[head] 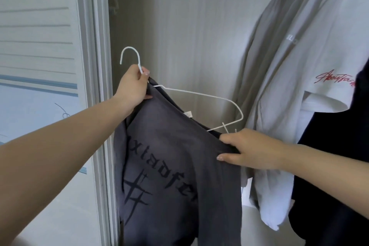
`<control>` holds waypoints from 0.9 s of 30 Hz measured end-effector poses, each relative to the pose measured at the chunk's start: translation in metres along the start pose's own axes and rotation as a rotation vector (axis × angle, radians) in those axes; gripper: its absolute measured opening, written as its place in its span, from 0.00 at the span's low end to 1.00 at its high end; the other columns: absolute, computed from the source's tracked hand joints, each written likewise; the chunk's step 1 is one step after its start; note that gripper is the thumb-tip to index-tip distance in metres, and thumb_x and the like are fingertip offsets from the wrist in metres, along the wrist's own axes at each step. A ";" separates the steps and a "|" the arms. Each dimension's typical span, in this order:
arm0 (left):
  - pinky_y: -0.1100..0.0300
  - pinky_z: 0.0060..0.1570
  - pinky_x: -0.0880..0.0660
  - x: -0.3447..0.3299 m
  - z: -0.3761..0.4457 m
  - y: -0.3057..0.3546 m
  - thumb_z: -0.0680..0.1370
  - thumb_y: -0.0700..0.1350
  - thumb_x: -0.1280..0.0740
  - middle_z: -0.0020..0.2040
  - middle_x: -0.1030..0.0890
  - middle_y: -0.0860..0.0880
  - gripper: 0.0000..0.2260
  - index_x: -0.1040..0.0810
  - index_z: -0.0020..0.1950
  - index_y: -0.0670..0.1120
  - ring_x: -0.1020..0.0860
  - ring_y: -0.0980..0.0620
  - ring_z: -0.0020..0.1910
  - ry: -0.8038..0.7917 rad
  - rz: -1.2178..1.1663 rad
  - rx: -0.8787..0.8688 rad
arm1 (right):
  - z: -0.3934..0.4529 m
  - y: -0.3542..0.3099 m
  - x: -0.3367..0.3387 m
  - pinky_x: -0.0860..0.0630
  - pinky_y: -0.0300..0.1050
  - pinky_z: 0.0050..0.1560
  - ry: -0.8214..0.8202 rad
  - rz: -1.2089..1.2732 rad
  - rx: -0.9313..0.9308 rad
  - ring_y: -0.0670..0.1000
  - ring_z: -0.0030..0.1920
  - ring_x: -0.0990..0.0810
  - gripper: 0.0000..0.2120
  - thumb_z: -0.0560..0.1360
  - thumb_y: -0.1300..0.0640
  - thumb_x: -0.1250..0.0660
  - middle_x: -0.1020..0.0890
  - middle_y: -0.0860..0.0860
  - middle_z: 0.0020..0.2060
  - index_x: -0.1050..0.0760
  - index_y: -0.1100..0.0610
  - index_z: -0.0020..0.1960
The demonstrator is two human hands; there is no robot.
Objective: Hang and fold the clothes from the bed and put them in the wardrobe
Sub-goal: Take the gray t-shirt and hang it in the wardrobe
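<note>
Holding white hanger (180, 94) (seemingly half-threaded), both hands grip grey shirt (175, 166).

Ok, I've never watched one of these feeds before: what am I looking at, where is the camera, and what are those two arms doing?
There is no machine here. It is a single picture from a camera worn on a person's head, looking forward and down, so the two bare arms are that person's own. The left hand grips the neck of a white wire hanger, just below its hook. The right hand pinches the shoulder of a dark grey T-shirt with black lettering, which is only partly on the hanger: the hanger's right end is bare. Behind is the open wardrobe. On the right a light grey garment, a white T-shirt with red script and a dark garment already hang.
</note>
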State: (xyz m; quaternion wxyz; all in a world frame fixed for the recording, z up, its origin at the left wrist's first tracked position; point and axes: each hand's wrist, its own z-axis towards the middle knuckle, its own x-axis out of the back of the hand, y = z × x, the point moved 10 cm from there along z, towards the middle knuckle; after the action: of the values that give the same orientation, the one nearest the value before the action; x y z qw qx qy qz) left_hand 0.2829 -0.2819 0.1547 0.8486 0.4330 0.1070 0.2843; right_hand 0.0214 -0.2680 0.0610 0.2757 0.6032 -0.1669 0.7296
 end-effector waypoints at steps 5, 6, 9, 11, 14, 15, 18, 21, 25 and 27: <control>0.66 0.29 0.22 -0.010 -0.002 -0.009 0.82 0.46 0.43 0.42 0.29 0.52 0.09 0.29 0.42 0.53 0.27 0.57 0.41 -0.064 0.060 -0.056 | -0.024 0.019 0.026 0.34 0.37 0.36 -0.043 -0.083 0.019 0.40 0.35 0.27 0.10 0.76 0.41 0.39 0.26 0.42 0.34 0.35 0.43 0.41; 0.66 0.29 0.22 -0.014 -0.003 -0.011 0.82 0.46 0.42 0.41 0.29 0.52 0.09 0.29 0.42 0.53 0.27 0.57 0.41 -0.077 0.060 -0.059 | -0.028 0.021 0.030 0.32 0.40 0.39 -0.056 -0.116 0.019 0.42 0.37 0.27 0.10 0.76 0.41 0.40 0.26 0.43 0.35 0.35 0.44 0.42; 0.64 0.30 0.21 -0.025 -0.008 -0.011 0.82 0.47 0.41 0.41 0.30 0.52 0.08 0.29 0.43 0.55 0.26 0.56 0.41 -0.134 0.098 -0.084 | -0.037 0.027 0.042 0.29 0.46 0.44 -0.085 -0.240 0.015 0.47 0.41 0.26 0.13 0.76 0.39 0.42 0.28 0.45 0.36 0.36 0.47 0.43; 0.62 0.31 0.20 -0.032 -0.013 -0.009 0.81 0.48 0.41 0.42 0.29 0.51 0.07 0.28 0.44 0.56 0.26 0.56 0.42 -0.180 0.123 -0.096 | -0.040 0.027 0.052 0.31 0.45 0.41 -0.073 -0.306 0.040 0.47 0.39 0.29 0.14 0.76 0.37 0.45 0.32 0.43 0.35 0.38 0.47 0.43; 0.58 0.33 0.18 -0.047 -0.026 0.001 0.81 0.47 0.41 0.42 0.27 0.49 0.04 0.27 0.48 0.52 0.24 0.53 0.41 -0.240 0.178 -0.113 | -0.036 0.020 0.064 0.35 0.42 0.38 -0.026 -0.401 0.103 0.47 0.37 0.32 0.19 0.74 0.34 0.54 0.32 0.44 0.35 0.36 0.48 0.45; 0.56 0.34 0.18 -0.055 -0.032 0.006 0.81 0.46 0.41 0.40 0.26 0.48 0.04 0.27 0.50 0.49 0.23 0.51 0.40 -0.267 0.203 -0.132 | -0.032 0.016 0.068 0.35 0.43 0.38 0.001 -0.405 0.120 0.47 0.37 0.32 0.20 0.74 0.34 0.56 0.32 0.45 0.35 0.36 0.49 0.45; 0.59 0.36 0.20 -0.086 -0.057 0.034 0.81 0.44 0.40 0.36 0.24 0.50 0.04 0.27 0.53 0.46 0.23 0.52 0.35 -0.349 0.279 -0.279 | -0.014 0.004 0.078 0.29 0.49 0.39 0.075 -0.369 0.120 0.50 0.35 0.28 0.19 0.74 0.35 0.54 0.28 0.48 0.34 0.39 0.50 0.43; 0.72 0.32 0.29 -0.109 -0.073 0.069 0.81 0.45 0.39 0.31 0.24 0.54 0.02 0.28 0.51 0.49 0.26 0.62 0.29 -0.374 0.278 -0.413 | 0.006 -0.001 0.083 0.28 0.48 0.39 0.149 -0.243 0.057 0.51 0.38 0.25 0.17 0.75 0.39 0.48 0.23 0.48 0.37 0.33 0.51 0.51; 0.56 0.38 0.20 -0.115 -0.070 0.083 0.80 0.45 0.38 0.34 0.21 0.48 0.02 0.27 0.50 0.48 0.21 0.52 0.35 -0.426 0.151 -0.309 | 0.015 0.004 0.091 0.34 0.30 0.35 0.245 0.025 -0.026 0.39 0.36 0.27 0.09 0.78 0.49 0.41 0.27 0.37 0.34 0.30 0.50 0.57; 0.58 0.40 0.20 -0.112 -0.071 0.084 0.78 0.44 0.34 0.34 0.23 0.52 0.04 0.27 0.52 0.48 0.22 0.53 0.36 -0.492 0.125 -0.339 | 0.012 0.011 0.098 0.33 0.27 0.38 0.297 0.065 -0.056 0.39 0.37 0.26 0.10 0.78 0.50 0.40 0.26 0.35 0.36 0.28 0.48 0.59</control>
State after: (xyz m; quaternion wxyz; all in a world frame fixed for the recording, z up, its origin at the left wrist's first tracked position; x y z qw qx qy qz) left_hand 0.1286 -0.2601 0.1714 0.8901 0.3468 -0.1775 0.2364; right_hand 0.0128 -0.2636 0.1599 0.2901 0.4749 -0.1638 0.8145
